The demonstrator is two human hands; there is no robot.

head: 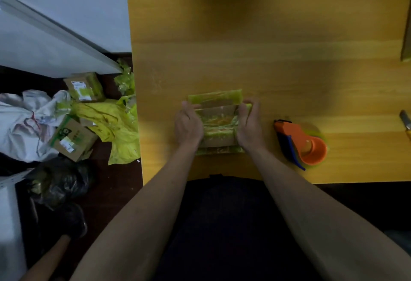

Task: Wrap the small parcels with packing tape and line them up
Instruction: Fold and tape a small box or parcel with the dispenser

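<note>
A small cardboard parcel [219, 123], partly covered in green-yellow tape, lies on the wooden table [266, 47] near its front edge. My left hand [188, 124] grips the parcel's left side, fingers curled over its top edge. My right hand [249, 123] grips the right side the same way. An orange tape dispenser [300, 143] with a blue handle lies on the table to the right of my right hand, apart from it.
A knife-like tool [405, 121] lies at the table's right edge. On the floor to the left are two taped cardboard boxes [85, 87] [71, 139], crumpled yellow plastic [115, 129], a white bag [24, 123] and a black bag [60, 183].
</note>
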